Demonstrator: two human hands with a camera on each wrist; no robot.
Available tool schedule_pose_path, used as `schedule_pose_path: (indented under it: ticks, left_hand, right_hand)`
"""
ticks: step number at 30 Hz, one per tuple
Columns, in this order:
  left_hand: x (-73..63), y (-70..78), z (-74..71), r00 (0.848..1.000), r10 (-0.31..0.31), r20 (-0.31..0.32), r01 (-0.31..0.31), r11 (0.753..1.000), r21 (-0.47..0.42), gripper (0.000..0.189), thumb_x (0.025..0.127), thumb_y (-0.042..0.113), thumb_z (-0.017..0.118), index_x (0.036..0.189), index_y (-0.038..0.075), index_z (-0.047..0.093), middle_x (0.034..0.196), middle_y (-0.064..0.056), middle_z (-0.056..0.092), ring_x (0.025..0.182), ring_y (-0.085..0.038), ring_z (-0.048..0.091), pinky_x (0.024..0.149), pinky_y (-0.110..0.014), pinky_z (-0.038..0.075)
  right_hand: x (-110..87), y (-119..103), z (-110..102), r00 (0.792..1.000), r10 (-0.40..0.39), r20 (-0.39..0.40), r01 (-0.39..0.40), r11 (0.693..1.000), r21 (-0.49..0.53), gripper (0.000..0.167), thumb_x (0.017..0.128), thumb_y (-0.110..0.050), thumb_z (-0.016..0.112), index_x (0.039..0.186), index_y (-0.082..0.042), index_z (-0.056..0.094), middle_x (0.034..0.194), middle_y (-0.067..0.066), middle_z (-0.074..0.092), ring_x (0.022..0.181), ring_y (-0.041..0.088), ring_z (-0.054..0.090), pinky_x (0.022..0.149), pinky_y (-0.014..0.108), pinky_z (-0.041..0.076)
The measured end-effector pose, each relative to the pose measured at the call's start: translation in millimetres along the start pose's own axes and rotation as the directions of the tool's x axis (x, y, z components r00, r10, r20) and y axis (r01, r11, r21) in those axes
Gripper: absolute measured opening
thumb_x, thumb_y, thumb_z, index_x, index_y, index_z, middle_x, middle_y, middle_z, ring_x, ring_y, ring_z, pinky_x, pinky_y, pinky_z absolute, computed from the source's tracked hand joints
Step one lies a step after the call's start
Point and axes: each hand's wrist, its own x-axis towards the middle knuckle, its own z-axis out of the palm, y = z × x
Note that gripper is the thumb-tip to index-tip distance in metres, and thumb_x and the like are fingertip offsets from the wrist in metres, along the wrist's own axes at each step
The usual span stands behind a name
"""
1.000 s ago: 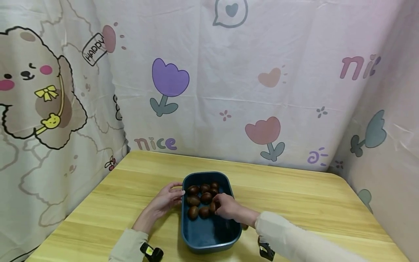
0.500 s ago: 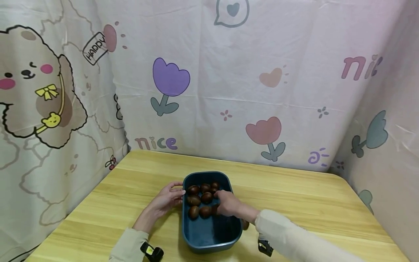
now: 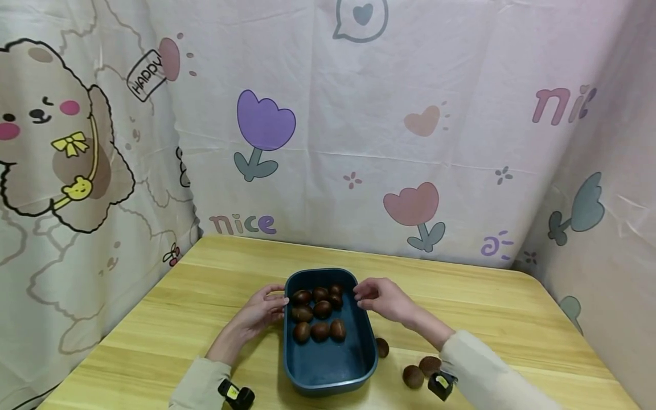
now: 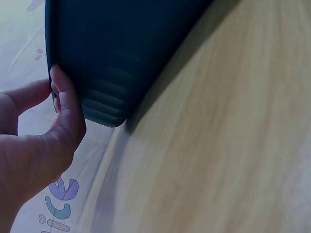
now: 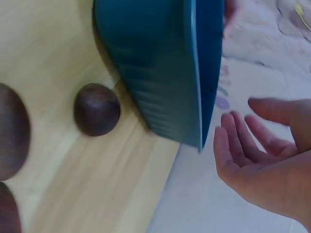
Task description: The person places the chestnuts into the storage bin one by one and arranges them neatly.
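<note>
Glossy dark-brown, round chestnut-like nuts [image 3: 320, 331] lie in rough rows in the far part of a deep dark-blue rectangular box [image 3: 328, 364]. At the box's left rim, my left hand [image 3: 261, 312] holds on with its fingertips; in the left wrist view, fingers [image 4: 68, 99] lie against the outer wall. My right hand [image 3: 386, 299] hovers beside the right rim with loosely bent fingers and nothing in them. The right wrist view shows that hand [image 5: 267, 155] apart from the box wall [image 5: 150, 68].
On the wooden table [image 3: 492, 307], one loose brown nut [image 3: 382, 348] sits close to the box's right side. Two more, a nut [image 3: 413, 376] and its neighbour [image 3: 429, 365], lie by the right wrist. A printed curtain [image 3: 338, 125] stands behind the table.
My right hand has let go of a nut at the right end of the nearest row, then moved up and right out of the box. The left hand stays at the rim.
</note>
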Motion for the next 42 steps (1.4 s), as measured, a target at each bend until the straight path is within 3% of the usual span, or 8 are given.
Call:
schedule_pose_path:
  ticks: [3,9,17,30,42]
  left_hand:
    - [0.2,-0.1,0.1,1.000,-0.002,-0.004,0.002,1.000,-0.002,0.042,0.096,0.001,0.054,0.131,-0.006,0.032,0.093,-0.007,0.057,0.071,-0.010,0.058,0.067,-0.022,0.051]
    - [0.1,0.2,0.2,1.000,0.000,0.000,0.000,1.000,-0.004,0.043,0.096,0.001,0.053,0.132,-0.007,0.031,0.094,-0.008,0.057,0.072,-0.010,0.058,0.068,-0.022,0.051]
    - [-1.4,1.7,0.5,1.000,-0.002,0.002,0.002,1.000,-0.002,0.045,0.096,0.001,0.053,0.133,-0.008,0.029,0.094,-0.007,0.058,0.072,-0.010,0.058,0.068,-0.022,0.051]
    - [-2.4,2.6,0.1,1.000,-0.007,0.002,0.007,1.000,0.001,0.044,0.097,0.003,0.054,0.133,-0.007,0.030,0.093,-0.007,0.058,0.073,-0.010,0.059,0.069,-0.022,0.051]
    - [-1.6,1.7,0.6,1.000,-0.004,0.007,0.005,1.000,-0.003,0.044,0.096,0.002,0.054,0.132,-0.007,0.030,0.092,-0.005,0.058,0.072,-0.009,0.058,0.068,-0.022,0.051]
  right_hand:
    - [-9.9,10.3,-6.0,1.000,0.009,0.027,-0.011,0.997,0.076,0.021,0.089,0.001,0.065,0.107,0.010,0.062,0.094,0.010,0.065,0.085,0.020,0.061,0.075,0.029,0.052]
    - [-28.5,29.1,-9.9,0.997,0.073,0.024,-0.076,0.977,0.199,0.028,0.089,0.000,0.066,0.112,0.013,0.058,0.101,0.018,0.063,0.089,0.021,0.060,0.076,0.027,0.052]
    - [-44.1,54.2,-3.8,0.993,0.117,0.000,-0.114,0.968,0.225,0.028,0.083,0.004,0.069,0.106,0.014,0.058,0.097,0.017,0.063,0.086,0.021,0.060,0.073,0.025,0.051]
    - [-55.8,78.0,12.0,0.988,0.128,0.084,-0.140,0.978,0.158,0.035,0.074,0.003,0.077,0.105,0.008,0.063,0.093,0.007,0.064,0.085,0.022,0.058,0.072,0.028,0.049]
    - [-54.8,81.8,21.4,0.998,0.067,0.018,-0.066,0.997,-0.025,0.038,0.068,0.001,0.082,0.103,0.001,0.068,0.093,0.003,0.064,0.083,0.021,0.055,0.071,0.028,0.046]
